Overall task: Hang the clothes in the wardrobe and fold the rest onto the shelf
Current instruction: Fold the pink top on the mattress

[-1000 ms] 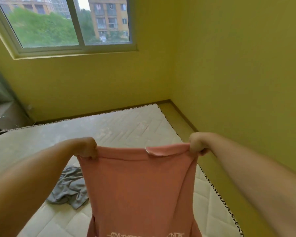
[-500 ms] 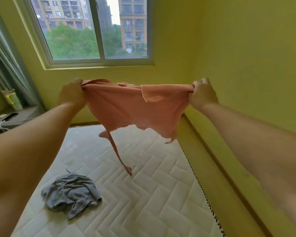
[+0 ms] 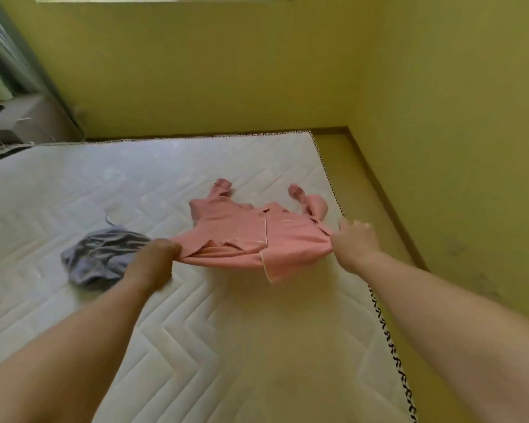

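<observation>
A pink shirt (image 3: 251,236) with pale piping lies stretched over the white quilted mattress (image 3: 196,346), its far part and both sleeves resting on the bed. My left hand (image 3: 153,264) grips its near left corner and my right hand (image 3: 353,242) grips its near right corner, holding that edge slightly above the mattress. A crumpled grey garment (image 3: 101,254) lies on the bed just left of my left hand, partly hidden by it.
Yellow walls close the room at the back and right. A strip of floor (image 3: 379,215) runs between the mattress edge and the right wall. At the far left stand a grey bedside surface (image 3: 19,120) and a curtain (image 3: 9,56).
I have swung the pink shirt down from chest height, where it hung in the air, and its far part now lies on the mattress. My view has tilted down away from the window.
</observation>
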`<state>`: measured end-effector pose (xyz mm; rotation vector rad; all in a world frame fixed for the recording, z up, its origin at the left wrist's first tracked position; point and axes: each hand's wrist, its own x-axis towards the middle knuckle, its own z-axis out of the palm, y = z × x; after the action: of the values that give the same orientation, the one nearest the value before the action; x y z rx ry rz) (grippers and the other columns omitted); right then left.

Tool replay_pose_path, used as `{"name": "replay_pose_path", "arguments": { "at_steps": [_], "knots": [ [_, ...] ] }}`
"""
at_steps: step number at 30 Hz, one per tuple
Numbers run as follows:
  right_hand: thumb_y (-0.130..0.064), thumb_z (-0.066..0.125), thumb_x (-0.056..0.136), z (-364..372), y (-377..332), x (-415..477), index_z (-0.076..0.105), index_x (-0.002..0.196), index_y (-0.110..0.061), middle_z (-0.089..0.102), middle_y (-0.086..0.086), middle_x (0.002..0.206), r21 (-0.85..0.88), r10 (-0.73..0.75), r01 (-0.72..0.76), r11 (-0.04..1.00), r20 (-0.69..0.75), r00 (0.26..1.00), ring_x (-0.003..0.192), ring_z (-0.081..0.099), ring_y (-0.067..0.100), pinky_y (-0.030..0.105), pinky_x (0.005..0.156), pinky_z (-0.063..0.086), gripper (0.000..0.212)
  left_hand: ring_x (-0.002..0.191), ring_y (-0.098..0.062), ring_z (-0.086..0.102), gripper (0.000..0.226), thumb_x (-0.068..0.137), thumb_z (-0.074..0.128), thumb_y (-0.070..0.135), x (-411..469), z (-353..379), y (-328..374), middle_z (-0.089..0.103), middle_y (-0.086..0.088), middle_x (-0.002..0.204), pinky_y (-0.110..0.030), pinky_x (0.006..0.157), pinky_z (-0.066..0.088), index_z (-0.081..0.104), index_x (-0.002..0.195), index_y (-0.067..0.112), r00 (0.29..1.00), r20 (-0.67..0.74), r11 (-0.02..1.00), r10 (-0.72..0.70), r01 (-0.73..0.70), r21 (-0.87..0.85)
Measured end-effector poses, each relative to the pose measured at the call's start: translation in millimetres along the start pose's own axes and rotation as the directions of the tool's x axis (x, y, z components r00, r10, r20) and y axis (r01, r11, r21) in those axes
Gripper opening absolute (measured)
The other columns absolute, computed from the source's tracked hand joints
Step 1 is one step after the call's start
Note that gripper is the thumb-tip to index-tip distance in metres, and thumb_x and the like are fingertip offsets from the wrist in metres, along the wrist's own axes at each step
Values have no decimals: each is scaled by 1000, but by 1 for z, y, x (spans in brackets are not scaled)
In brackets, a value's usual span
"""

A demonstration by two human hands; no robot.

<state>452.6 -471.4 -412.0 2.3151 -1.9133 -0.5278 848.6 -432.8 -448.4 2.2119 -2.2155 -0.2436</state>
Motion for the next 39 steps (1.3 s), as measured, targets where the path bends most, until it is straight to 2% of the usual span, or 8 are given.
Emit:
{"name": "replay_pose_path", "arguments": {
  "at_steps": [6,13,16,18,20,25,30,39],
  "knots": [
    [-18,41,98,206,-33,-7,58,136,-15,29,16,155,-276,-454,532,800,300,839,139,24,34,48,111,21,41,99,-28,61,34,90,42,5,-52,184,24,61,-8,111,-31,78,46,64,107,24,901,404,978,-159,87,191],
    [-25,61,90,332,-52,-29,76,105,-23,70,5,105,-217,-645,715,664,317,695,117,52,34,51,116,14,22,105,-36,64,43,87,47,-3,-118,312,22,69,-16,112,-37,88,51,72,114,19,775,428,865,-465,501,32],
    [-16,46,96,355,-61,-44,67,123,-23,63,5,124,-159,-444,568,807,472,762,123,48,33,46,111,26,35,100,-38,66,40,81,53,-11,-136,333,13,72,-19,104,-42,91,54,76,103,13,506,380,401,-774,857,-325],
    [-13,38,97,368,-68,-55,60,130,-20,54,8,131,-46,-250,313,949,496,832,122,50,34,43,102,37,40,102,-35,66,39,85,46,-17,-144,348,10,68,-19,111,-45,94,53,68,102,10,239,577,-180,-781,798,-575],
    [-19,35,98,385,-70,-65,55,132,-15,45,12,136,169,-1,-102,980,518,855,119,51,37,44,101,41,39,107,-31,65,39,94,37,-14,-150,365,8,61,-19,123,-36,90,52,58,122,4,170,732,-491,-659,640,-591],
    [-23,65,86,401,-66,-86,61,120,-8,35,13,140,628,367,-729,272,633,682,106,55,33,29,100,40,37,98,-18,60,19,100,41,3,-158,372,25,61,-2,97,-31,102,47,58,99,9,163,850,-736,-501,437,-517],
    [-5,60,60,399,-66,-94,66,72,-11,67,4,77,429,232,-569,-701,892,387,57,63,21,21,50,47,15,68,-9,57,11,93,58,8,-157,376,53,65,5,81,-18,53,37,63,97,18,266,865,-758,-426,416,-502],
    [-6,73,71,391,-107,-101,66,89,-20,71,-4,83,93,-169,-422,-902,823,543,68,65,7,19,54,37,23,89,-16,59,9,100,55,18,-132,381,91,61,-1,90,-26,76,50,62,94,18,314,810,-642,-495,496,-585]
  ]
}}
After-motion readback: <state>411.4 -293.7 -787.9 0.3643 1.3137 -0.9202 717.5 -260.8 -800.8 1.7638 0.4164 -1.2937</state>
